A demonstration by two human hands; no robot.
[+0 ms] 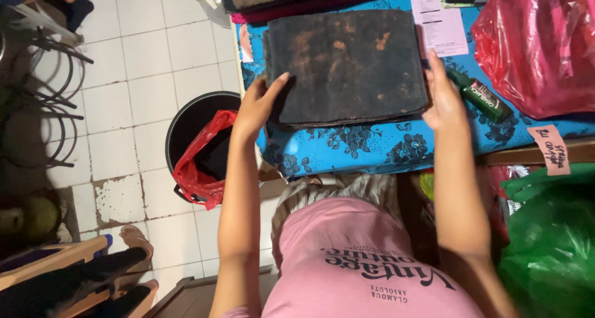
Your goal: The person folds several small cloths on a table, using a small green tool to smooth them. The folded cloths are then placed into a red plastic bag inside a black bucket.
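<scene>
Head view looks down at 2 bare hands holding a folded dark cloth (347, 64) by its sides. Left hand (257, 107) grips the left edge, thumb on top. Right hand (441, 101) presses flat on the right edge, fingers straight. This cloth has brown spots and lies on a blue flowery table cover (365, 147). Just beside the right hand lies a small green bottle (480, 96). Farther right sits a red plastic bag (539, 45). On the floor at left stands a black bucket (186, 123) with a red liner
</scene>
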